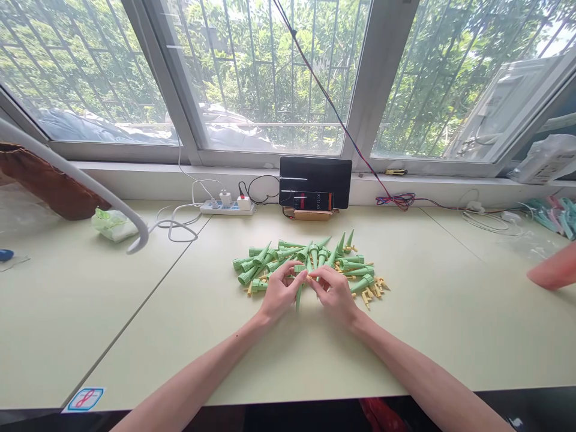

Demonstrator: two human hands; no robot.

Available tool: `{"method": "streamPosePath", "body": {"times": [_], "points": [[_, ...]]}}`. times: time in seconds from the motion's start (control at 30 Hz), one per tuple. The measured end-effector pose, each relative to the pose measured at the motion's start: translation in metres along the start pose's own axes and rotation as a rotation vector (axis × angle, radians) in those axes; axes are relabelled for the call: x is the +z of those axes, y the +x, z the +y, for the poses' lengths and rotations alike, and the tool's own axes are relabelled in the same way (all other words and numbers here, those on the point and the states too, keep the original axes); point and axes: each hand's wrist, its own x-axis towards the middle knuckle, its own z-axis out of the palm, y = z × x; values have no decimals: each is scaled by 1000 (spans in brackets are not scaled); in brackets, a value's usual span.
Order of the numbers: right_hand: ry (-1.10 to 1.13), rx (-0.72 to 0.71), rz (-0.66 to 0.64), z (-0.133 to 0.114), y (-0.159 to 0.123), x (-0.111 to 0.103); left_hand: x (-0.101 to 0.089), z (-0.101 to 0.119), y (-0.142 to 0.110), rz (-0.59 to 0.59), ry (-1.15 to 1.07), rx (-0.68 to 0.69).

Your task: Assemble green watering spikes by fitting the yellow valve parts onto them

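My left hand [279,292] is closed on a green plastic spike [299,297], its collared end up between the fingers and its point hanging down. My right hand [335,294] meets it at the fingertips, pinching a small yellow plastic piece [309,277] against the spike's side; the fingers partly hide it. Behind both hands lies a pile of hollow green cone-shaped spikes [252,273], pointing many ways. Loose yellow pieces [371,291] are scattered to the right of the pile, with others among the spikes.
Behind the pile, a black tablet [315,174] and a phone [312,201] lean on a small cardboard stand. A power strip [227,207] with white cables sits at the back left. A white curved tube [135,231] reaches in from the left. At right is a blurred pink object [553,269].
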Motion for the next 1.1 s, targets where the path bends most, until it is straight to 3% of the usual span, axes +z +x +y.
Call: {"method": "streamPosePath", "body": {"times": [1.1], "points": [[4, 41, -9, 2, 0, 1, 1, 3, -2, -17, 13, 28]]}}
